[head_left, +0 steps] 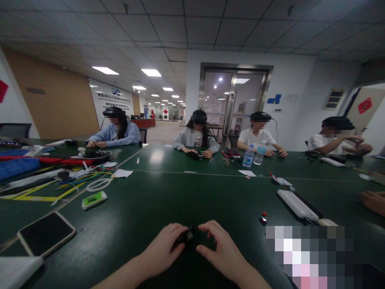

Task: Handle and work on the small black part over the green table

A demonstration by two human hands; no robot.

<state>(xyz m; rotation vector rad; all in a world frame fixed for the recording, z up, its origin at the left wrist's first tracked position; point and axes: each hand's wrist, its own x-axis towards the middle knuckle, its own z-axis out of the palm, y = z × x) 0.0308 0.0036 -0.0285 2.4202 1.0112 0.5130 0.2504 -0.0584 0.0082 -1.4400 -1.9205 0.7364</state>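
Low over the green table, my left hand grips a small dark object between thumb and fingers; its kind is too dark and blurred to make out. Just to the right, my right hand is open, its thumb and fingers spread apart and curved toward that object without touching it. Farther right on the table is a small red and silver piece.
At left lie a phone, a green and white pack, a coiled white cable, loose wires and a blue tray. A white power strip lies right. Water bottles stand farther back. Several people sit opposite; another person's hand rests at right.
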